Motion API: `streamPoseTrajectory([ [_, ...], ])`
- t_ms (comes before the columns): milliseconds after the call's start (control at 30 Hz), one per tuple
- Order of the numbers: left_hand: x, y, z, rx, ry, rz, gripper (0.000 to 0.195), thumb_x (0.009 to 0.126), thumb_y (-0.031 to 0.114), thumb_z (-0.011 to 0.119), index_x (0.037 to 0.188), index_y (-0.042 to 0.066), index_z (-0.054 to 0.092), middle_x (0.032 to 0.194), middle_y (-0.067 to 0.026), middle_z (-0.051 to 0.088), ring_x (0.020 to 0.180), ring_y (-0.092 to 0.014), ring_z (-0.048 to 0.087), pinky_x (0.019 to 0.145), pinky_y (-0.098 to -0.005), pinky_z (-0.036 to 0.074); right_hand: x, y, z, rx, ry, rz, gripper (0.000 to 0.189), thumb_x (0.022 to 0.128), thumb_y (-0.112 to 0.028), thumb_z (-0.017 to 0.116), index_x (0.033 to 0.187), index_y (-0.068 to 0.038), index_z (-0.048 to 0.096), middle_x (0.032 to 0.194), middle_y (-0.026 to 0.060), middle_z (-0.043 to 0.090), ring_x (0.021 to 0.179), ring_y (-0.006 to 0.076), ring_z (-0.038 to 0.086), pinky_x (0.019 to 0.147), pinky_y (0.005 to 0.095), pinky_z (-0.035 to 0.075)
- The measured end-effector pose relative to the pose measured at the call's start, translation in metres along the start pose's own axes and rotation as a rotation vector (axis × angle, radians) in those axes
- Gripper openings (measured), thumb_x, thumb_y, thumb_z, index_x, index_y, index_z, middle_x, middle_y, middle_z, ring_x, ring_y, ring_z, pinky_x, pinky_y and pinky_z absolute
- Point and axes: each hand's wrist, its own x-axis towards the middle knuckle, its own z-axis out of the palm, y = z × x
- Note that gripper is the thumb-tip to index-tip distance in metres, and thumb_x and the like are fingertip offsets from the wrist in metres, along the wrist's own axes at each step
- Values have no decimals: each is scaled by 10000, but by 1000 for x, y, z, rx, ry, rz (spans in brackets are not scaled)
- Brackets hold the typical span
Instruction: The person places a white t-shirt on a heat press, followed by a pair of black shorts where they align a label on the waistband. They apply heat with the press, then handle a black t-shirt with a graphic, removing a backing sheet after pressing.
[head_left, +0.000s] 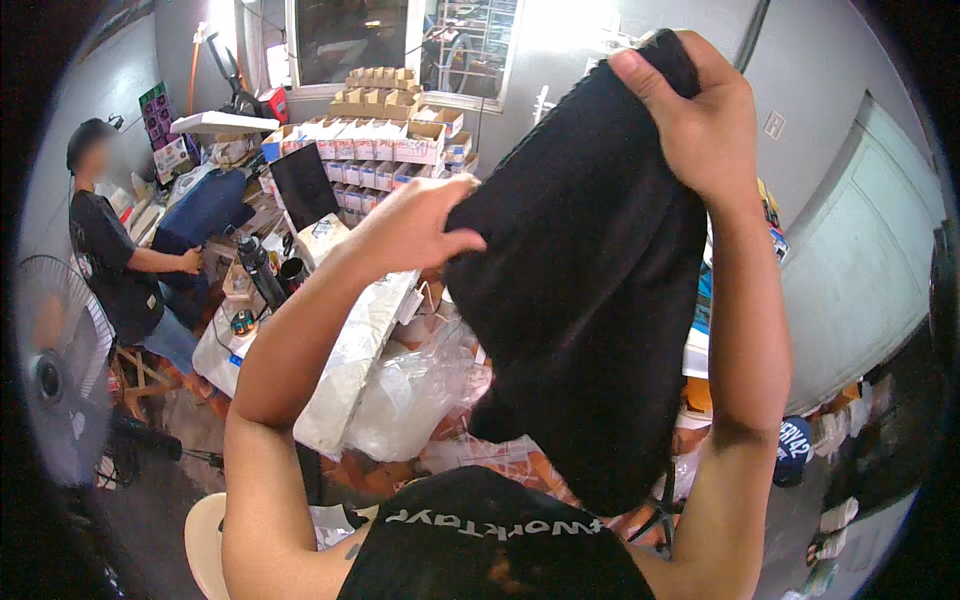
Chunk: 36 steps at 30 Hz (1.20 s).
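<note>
A large piece of black fabric (585, 285) hangs in front of me, its upper edge slanting from lower left to upper right. My right hand (709, 120) grips its top corner, the thumb pressed on the near face. At the fabric's left edge is my left hand (427, 225), thumb and fingers around that side; the fingertips partly pass behind the cloth. Folds run down the hanging cloth, and its lower end reaches near my shirt (480, 540). Whatever lies directly behind the fabric is hidden.
Left of me stretches a cluttered table (217, 352) with a black bottle (259, 270). Stacked cardboard bins (390, 142) stand by the window. A person (112, 247) sits at the left near a fan (56, 375). Clear plastic bags (405, 397) lie ahead; a door (862, 255) is right.
</note>
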Motion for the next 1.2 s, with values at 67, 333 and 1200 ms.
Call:
streamPoseTrajectory([
  [67,-11,-23,-9,-62,154,-105,534,797,263,840,1223,29,621,1055,-159,707,988,-290,688,899,-376,507,1,13,1,-15,-33,142,300,853,-302,784,947,-26,712,784,77,704,725,158,650,727,325,519],
  [333,-26,-71,-97,-37,514,181,357,675,53,885,946,36,654,1120,-52,682,973,-205,674,883,-328,508,-17,57,0,487,-430,133,361,793,-233,862,1058,-48,699,1063,22,687,1057,154,609,974,306,452],
  [1200,-10,-117,113,-700,-317,-332,477,762,354,879,1008,20,643,897,-65,626,862,-174,592,762,-350,470,-270,241,41,536,-737,985,370,626,157,763,862,-2,526,1041,140,707,893,226,653,816,336,534],
])
